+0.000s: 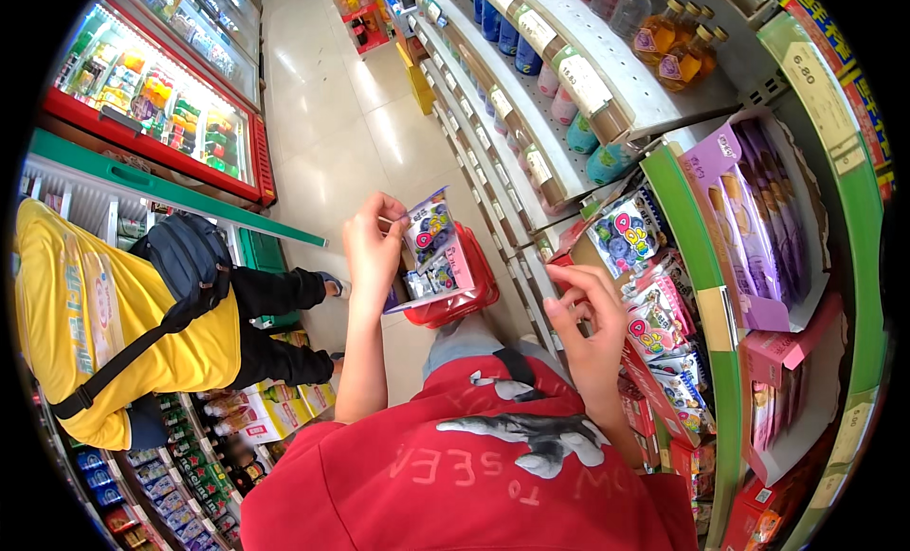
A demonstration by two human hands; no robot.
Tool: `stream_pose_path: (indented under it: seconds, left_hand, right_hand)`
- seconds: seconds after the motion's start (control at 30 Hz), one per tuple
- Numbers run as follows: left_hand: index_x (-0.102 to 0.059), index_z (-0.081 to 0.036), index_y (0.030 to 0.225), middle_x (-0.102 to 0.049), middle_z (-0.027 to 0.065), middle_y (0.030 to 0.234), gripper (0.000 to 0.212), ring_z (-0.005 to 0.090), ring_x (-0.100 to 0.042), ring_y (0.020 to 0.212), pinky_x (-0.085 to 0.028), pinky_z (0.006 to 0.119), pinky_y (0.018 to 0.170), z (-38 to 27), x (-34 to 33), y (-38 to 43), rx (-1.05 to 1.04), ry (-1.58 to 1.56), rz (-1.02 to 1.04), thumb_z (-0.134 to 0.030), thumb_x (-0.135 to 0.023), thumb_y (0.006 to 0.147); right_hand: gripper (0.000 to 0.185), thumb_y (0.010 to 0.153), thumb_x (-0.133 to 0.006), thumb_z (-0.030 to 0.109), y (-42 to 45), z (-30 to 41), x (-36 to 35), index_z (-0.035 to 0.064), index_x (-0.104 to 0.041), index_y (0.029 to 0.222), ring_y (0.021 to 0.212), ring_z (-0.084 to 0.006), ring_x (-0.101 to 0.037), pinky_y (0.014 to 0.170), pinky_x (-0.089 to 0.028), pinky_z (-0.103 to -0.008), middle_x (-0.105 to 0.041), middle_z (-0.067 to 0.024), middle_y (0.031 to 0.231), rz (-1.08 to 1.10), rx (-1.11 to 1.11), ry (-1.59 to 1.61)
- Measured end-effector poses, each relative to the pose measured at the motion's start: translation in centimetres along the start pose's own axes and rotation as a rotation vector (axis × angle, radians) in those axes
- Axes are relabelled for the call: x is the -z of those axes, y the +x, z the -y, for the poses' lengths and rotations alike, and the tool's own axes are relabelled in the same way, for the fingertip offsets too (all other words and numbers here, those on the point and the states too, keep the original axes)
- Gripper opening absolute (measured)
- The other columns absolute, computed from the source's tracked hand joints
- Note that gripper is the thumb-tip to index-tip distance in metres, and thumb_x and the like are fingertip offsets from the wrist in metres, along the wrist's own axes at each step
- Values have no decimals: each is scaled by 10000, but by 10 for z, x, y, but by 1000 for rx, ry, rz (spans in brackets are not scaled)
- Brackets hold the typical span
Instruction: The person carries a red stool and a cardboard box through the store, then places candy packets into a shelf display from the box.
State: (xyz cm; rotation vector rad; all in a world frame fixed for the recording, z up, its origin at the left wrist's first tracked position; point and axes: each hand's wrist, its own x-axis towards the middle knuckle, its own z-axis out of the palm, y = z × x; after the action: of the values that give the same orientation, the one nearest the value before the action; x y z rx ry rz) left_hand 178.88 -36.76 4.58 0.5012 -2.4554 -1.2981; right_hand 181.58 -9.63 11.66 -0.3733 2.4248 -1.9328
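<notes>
My left hand (373,231) pinches the left corner of a blueberry gummy candy packet (431,232). That packet is at the mouth of a purple and pink cardboard display box (463,263), where more small packets (434,281) lie. Below the box is a red plastic shopping basket (487,288); whether the box rests in it I cannot tell. My right hand (586,313) has its fingers bent and apart, with nothing visible in them. It is just in front of a shelf box (661,394) filled with blueberry packets (622,238) and pink gummy packets (654,327).
Shelving with price tags (583,78) runs along my right, with amber bottles (679,49) on top. Purple snack packs (761,224) fill another shelf box. A person in a yellow shirt (163,337) stands left beside a chest freezer (178,185). Red-framed fridge (263,153) beyond.
</notes>
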Motion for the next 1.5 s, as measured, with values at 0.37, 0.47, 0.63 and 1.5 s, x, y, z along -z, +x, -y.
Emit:
stream_pose_path:
  seconds: [0.37, 0.47, 0.63, 1.5]
  left_hand:
    - [-611, -37, 829, -656, 123, 692, 209, 280, -654, 660, -499, 378, 611, 148, -59, -16, 160, 303, 26, -20, -695, 638]
    - [-610, -50, 824, -653, 114, 692, 218, 287, -654, 674, -501, 389, 620, 181, -76, -23, 194, 327, 50, -31, -706, 628]
    - [-612, -70, 884, -672, 98, 739, 252, 295, -667, 731, -509, 403, 654, 201, -85, -34, 294, 295, 112, -44, -704, 651]
    - [-644, 3, 1007, -681, 78, 827, 157, 103, -639, 696, -474, 223, 582, -94, -57, -27, -206, -434, 331, -10, -653, 850]
  right_hand:
    - [342, 844, -664, 54, 17, -37, -45, 41, -614, 1183, 835, -141, -603, 622, -490, -237, -607, -76, 1074, 457, -168, 27]
    - [355, 850, -662, 81, 18, -44, -52, 38, -601, 1197, 868, -159, -595, 653, -501, -255, -602, -84, 1087, 514, -173, -7]
    - [364, 853, -660, 102, 22, -53, -63, 41, -593, 1206, 876, -166, -588, 676, -502, -267, -600, -85, 1093, 537, -175, -29]
    - [297, 841, -632, -9, 1, 7, -7, -4, -649, 1137, 912, -154, -643, 778, -516, -263, -652, -104, 1084, 136, -7, 148]
